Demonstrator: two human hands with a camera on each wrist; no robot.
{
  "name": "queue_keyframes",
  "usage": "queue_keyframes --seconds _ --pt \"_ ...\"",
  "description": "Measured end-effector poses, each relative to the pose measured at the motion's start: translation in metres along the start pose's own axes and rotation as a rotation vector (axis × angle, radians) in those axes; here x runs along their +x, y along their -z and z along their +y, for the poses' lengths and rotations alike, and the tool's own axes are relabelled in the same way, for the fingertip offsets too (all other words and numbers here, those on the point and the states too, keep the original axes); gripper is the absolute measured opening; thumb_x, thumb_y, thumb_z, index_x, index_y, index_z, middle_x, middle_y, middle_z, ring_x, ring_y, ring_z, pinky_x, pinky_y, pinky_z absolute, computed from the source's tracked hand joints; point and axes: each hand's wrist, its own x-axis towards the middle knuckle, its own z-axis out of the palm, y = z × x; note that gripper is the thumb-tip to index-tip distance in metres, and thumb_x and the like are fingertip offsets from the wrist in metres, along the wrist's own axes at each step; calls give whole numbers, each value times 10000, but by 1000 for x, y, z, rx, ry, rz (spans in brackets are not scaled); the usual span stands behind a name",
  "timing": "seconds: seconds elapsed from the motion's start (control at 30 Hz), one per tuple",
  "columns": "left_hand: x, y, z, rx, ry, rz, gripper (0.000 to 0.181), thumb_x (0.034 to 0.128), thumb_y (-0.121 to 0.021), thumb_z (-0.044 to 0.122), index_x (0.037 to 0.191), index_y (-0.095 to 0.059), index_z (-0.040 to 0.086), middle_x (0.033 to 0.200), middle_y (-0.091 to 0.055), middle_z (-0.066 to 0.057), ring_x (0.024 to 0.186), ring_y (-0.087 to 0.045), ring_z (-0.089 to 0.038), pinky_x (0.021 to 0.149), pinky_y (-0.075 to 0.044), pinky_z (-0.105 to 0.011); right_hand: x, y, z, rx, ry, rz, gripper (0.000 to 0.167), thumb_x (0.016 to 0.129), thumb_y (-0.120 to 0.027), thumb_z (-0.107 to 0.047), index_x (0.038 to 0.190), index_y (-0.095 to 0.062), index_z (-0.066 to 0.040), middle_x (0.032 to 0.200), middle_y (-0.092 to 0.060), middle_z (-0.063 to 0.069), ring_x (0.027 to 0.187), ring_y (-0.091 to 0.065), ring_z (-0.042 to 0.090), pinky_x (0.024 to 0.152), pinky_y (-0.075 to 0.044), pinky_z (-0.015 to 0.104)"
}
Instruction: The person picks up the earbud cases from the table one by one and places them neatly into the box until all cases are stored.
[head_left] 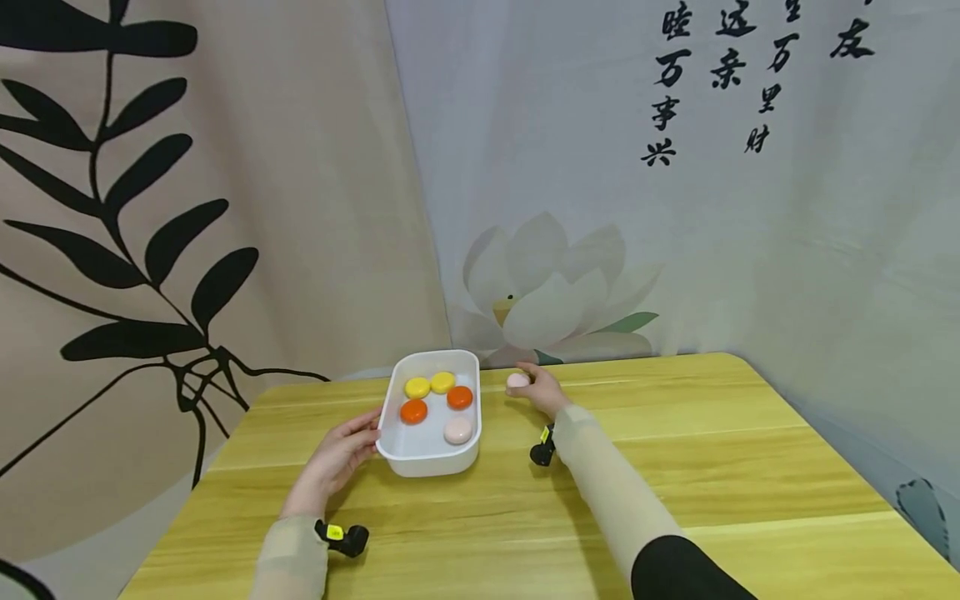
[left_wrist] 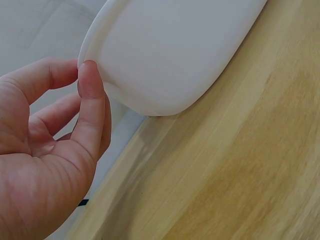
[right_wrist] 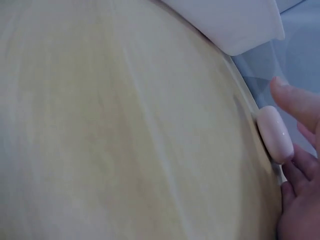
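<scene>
My left hand (head_left: 341,458) is at the left side of a white plastic tray (head_left: 427,468), its thumb and index finger pinching the rim (left_wrist: 92,55). Inside the tray lie two yellow discs (head_left: 417,387), two orange discs (head_left: 413,411) and one pale pink disc (head_left: 458,430). To the tray's right, my right hand (head_left: 543,392) is around another pale pink disc (right_wrist: 275,135) near the table's far edge. One digit stands apart from this rounded disc in the right wrist view, while lower fingers (right_wrist: 300,167) touch or nearly touch its end.
A wooden-grain table (head_left: 675,442) carries the tray close to its back edge. Behind hangs a cloth backdrop (head_left: 322,208) with printed dark leaves, a lotus and black characters. A small black wrist camera (head_left: 543,448) sits on each wrist.
</scene>
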Motion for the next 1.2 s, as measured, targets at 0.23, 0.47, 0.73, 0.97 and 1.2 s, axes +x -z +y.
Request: queue_keyframes --seconds 0.23,0.47,0.73,0.97,1.2 --pt "0 0 1 -2 5 5 566 964 -557 16 1476 -326 -43 1240 -499 -165 973 -590 -173 827 -523 -224 2 -2 1 7 2 11 674 848 -741 -90 1442 -432 -8 1428 -451 206 1263 -468 343 1046 -393 450" --pt "0 0 2 0 1 3 562 963 -561 19 1473 -333 -43 1309 -472 -217 990 -595 -187 836 -524 -232 3 -3 1 -25 -10 33 626 847 -742 -91 1407 -479 3 1398 -487 201 1268 -465 342 1050 -387 448" --pt "1 0 0 -11 -3 14 551 958 -556 -1 1463 -343 -57 1277 -494 -208 965 -598 -174 828 -527 -235 1 -7 2 -129 27 132 521 832 -748 -92 1309 -577 31 1310 -563 211 1206 -515 364 1004 -431 451" --pt "0 -1 -1 -4 -2 19 542 963 -547 -1 1462 -345 -58 1257 -497 -198 932 -591 -157 818 -527 -231 2 -12 4 -178 46 223 544 787 -789 -108 1278 -603 34 1258 -603 201 1168 -545 367 990 -442 451" --pt "0 -2 0 -11 -4 25 533 961 -534 -21 1460 -351 -57 1267 -501 -210 954 -594 -183 802 -530 -229 6 -14 8 -169 51 258 513 779 -798 -122 1244 -633 20 1223 -626 189 1141 -566 349 976 -455 440"
